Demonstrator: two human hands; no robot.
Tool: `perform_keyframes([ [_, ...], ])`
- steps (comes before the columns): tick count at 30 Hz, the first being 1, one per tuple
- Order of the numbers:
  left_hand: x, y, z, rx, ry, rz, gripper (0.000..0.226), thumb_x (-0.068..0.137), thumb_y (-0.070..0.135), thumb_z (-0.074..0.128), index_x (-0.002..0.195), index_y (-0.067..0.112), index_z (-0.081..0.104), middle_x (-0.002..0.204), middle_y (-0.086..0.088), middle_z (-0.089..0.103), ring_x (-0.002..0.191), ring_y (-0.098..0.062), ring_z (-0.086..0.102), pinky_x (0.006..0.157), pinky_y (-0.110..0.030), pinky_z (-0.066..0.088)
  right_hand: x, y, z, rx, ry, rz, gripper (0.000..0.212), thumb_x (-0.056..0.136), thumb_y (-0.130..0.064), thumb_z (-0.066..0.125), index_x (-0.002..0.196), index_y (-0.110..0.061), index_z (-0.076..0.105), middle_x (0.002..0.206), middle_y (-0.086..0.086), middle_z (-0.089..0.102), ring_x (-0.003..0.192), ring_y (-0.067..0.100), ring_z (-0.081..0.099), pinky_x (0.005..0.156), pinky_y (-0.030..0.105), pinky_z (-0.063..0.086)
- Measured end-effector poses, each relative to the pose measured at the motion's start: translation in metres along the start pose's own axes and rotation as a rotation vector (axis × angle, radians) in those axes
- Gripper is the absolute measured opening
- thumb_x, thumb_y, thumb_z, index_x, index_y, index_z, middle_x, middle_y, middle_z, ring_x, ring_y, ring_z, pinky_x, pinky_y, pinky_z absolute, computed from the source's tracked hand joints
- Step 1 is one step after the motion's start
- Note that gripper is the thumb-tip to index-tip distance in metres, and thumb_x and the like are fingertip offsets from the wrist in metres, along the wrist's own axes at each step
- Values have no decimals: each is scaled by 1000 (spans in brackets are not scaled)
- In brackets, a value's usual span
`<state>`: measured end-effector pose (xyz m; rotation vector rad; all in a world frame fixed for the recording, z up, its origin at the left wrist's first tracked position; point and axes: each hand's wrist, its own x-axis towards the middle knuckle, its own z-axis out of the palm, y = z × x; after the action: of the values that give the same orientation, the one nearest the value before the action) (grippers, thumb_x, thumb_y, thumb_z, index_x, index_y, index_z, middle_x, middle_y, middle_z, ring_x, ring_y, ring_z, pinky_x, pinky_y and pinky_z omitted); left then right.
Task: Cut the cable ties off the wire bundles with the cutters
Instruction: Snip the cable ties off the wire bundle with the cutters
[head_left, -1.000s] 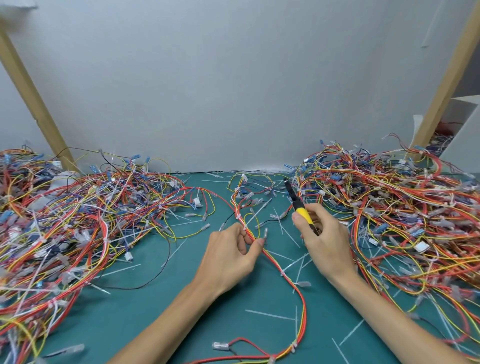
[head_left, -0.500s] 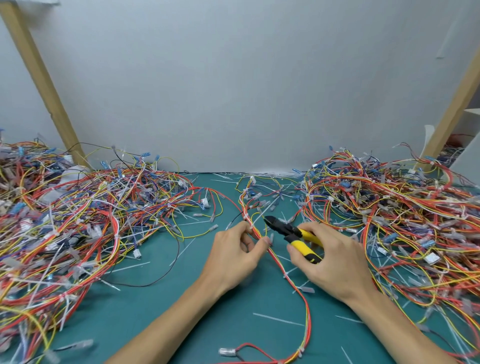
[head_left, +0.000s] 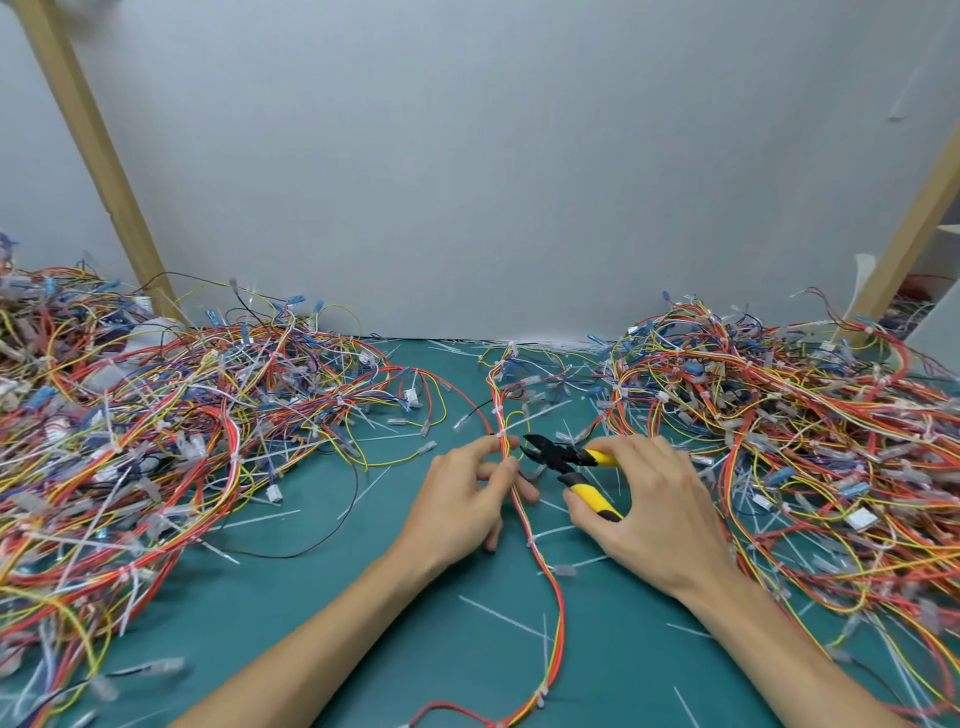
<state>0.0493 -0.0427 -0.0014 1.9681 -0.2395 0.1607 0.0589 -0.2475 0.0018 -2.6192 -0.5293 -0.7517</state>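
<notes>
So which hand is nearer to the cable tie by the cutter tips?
Left. The left hand pinches the bundle just below the cable tie; the right hand holds the cutters to its right.

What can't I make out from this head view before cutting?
Head view only:
- Whether the cutters touch a tie on the wire bundle: too small.
- Handle ends: hidden inside the right hand.
- Fingertips of the left hand: partly behind the bundle.
- Left pile and right pile: cut off by frame edges.

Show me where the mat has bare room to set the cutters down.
Barest mat lies between the left pile and left forearm. A smaller patch, with tie scraps, lies between the bundle and right forearm. The right pile is packed.
</notes>
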Motion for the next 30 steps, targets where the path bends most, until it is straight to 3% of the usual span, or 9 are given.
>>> perform_keyframes([
  [3,1,-1,0,-18,10,-20,12,99,23,52,102,21,64,73,4,75,34,-8,43,44,-21,37,0,0,0,-8,-9,8,48,75,-58,57,109,-26,63,104,-12,63,100,13,54,89,30,40],
  [8,1,-1,2,35,-20,49,11,96,25,58,95,23,69,66,6,73,46,9,50,49,-5,33,0,1,1,-8,-13,20,48,74,-59,56,109,-26,64,103,-12,63,99,14,54,88,30,39],
  [13,0,-1,2,64,-30,76,15,96,25,58,100,31,71,64,7,72,54,5,56,51,-7,34,0,2,1,5,-4,18,47,74,-58,55,108,-27,64,100,-13,62,97,13,53,86,29,40],
  [17,-1,-1,2,96,-50,90,16,96,26,58,103,34,70,65,10,72,66,-11,69,63,-15,45,0,1,0,26,2,18,46,75,-58,56,108,-27,63,100,-14,62,96,12,52,86,29,41],
  [19,-1,-2,2,127,-69,104,16,96,25,58,104,30,71,64,11,72,62,-8,65,65,-15,46,0,1,0,32,3,15,46,75,-58,55,108,-27,63,99,-14,61,96,11,52,86,29,41],
  [22,-1,-3,3,164,-96,124,15,97,25,57,102,29,71,64,11,71,58,-16,59,66,-23,48,0,2,0,27,-4,8,46,75,-59,55,108,-28,63,100,-14,61,97,10,51,86,26,40],
  [30,-1,-4,2,178,-93,150,16,97,23,57,102,25,71,63,11,71,50,-1,50,55,-9,37,0,4,2,27,15,1,46,75,-57,60,107,-26,66,97,-12,66,93,14,55,85,29,43],
])
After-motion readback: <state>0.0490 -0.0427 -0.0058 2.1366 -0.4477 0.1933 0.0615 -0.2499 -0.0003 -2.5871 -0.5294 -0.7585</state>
